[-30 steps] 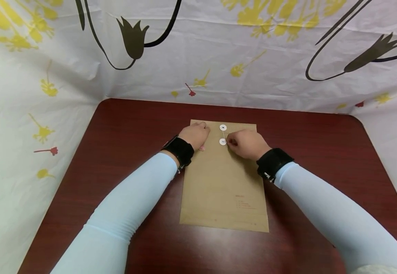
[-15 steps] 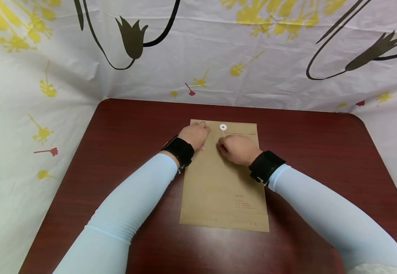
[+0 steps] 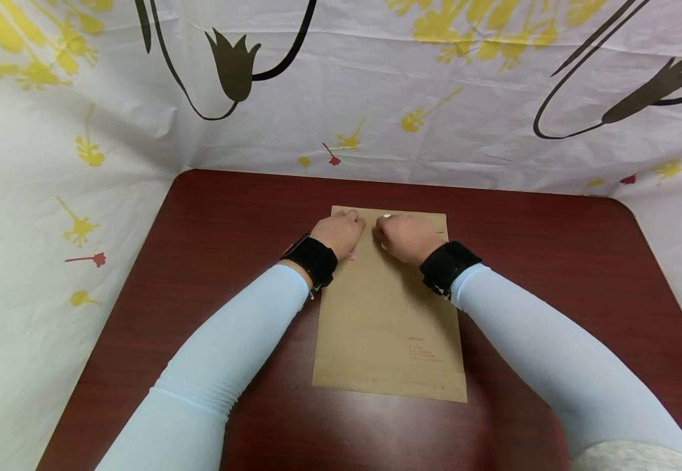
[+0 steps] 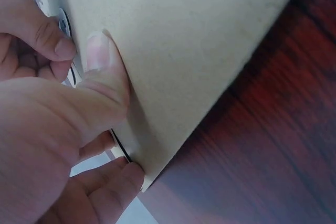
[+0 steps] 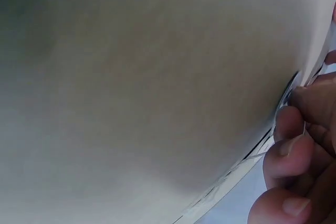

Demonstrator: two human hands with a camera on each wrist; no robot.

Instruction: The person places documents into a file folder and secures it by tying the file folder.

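Observation:
A brown paper string-tie envelope lies flat on the table, its flap end away from me. My left hand presses its far left corner; in the left wrist view the thumb lies straight on the paper and the fingertips rest near the flap edge. Over the fastening, my right hand has curled fingers and pinches a thin white string. The edge of a white round button shows just past the knuckles. The lower button is mostly hidden by the right hand.
The dark red wooden table surrounds the envelope. A white cloth with printed flowers hangs behind it and at both sides. Small red print marks the envelope's near right part.
My right hand has circled from the right of the lower button, over it, to close by the upper button, covering most of both. The left hand keeps its place on the envelope.

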